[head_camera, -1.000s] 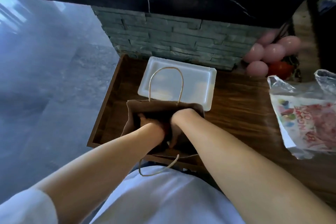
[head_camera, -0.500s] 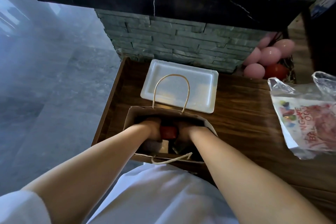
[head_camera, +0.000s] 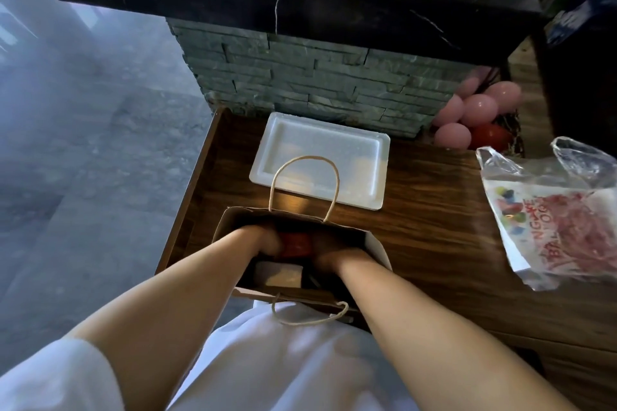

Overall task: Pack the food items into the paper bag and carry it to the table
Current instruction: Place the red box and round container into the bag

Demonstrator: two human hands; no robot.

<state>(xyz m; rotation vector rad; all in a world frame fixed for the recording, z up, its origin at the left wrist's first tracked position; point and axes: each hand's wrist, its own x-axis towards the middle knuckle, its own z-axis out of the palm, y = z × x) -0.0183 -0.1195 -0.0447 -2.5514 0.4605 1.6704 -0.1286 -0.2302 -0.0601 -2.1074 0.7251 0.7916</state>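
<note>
A brown paper bag [head_camera: 375, 243] with twine handles stands open on the wooden counter [head_camera: 434, 233] in front of me. Both my hands are down inside it. My left hand [head_camera: 263, 242] and my right hand [head_camera: 329, 252] press against either side of a red item [head_camera: 295, 243] in the bag. A pale boxed item [head_camera: 280, 275] lies lower in the bag, near my body. My fingers are hidden by the bag's shadow and the red item.
An empty white foam tray [head_camera: 320, 157] lies just behind the bag. A printed plastic bag [head_camera: 554, 213] sits at the right. Pink eggs [head_camera: 480, 110] and a red tomato [head_camera: 490, 137] rest at the back right. A stone wall and a black ledge [head_camera: 300, 10] rise behind; floor lies left.
The bag's mouth has spread wider and the red item between my hands has come into sight. My hands have settled deeper inside the bag.
</note>
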